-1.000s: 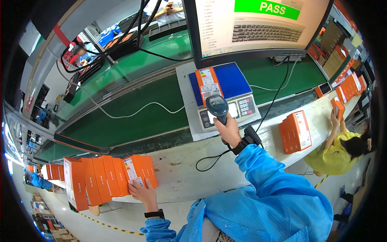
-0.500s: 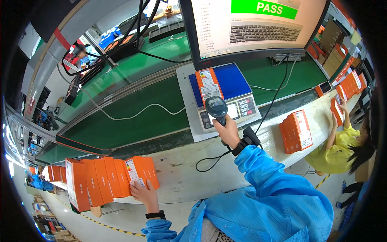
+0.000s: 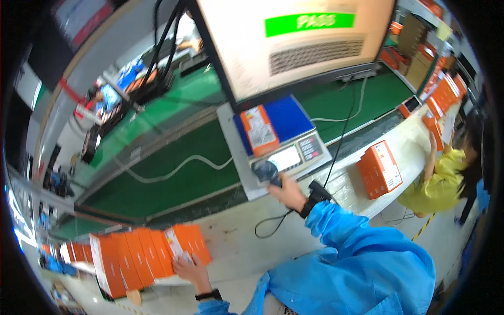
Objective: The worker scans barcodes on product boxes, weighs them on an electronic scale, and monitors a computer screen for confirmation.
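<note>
My right hand (image 3: 289,191) is closed round the handle of a dark handheld barcode scanner (image 3: 266,172), whose head hangs over the near left corner of a weighing scale (image 3: 310,149). On the scale's blue plate lies an orange box (image 3: 259,129) with a white label facing up. At the lower left stands a row of orange boxes (image 3: 139,254) on the bench. My left hand (image 3: 191,270) rests, fingers spread, against the labelled near side of the row's rightmost orange box (image 3: 197,244). Motion blur softens the scanner and the labels.
A monitor (image 3: 310,63) with a green banner stands behind the scale. Cables cross the green conveyor (image 3: 163,184) and the pale bench (image 3: 241,236). More orange boxes (image 3: 379,170) stand at the right, near a person in yellow (image 3: 433,186) handling another box.
The scanner and my right hand have moved left and down, off the box on the scale. My left hand stays at the row. The whole view has shifted and tilted.
</note>
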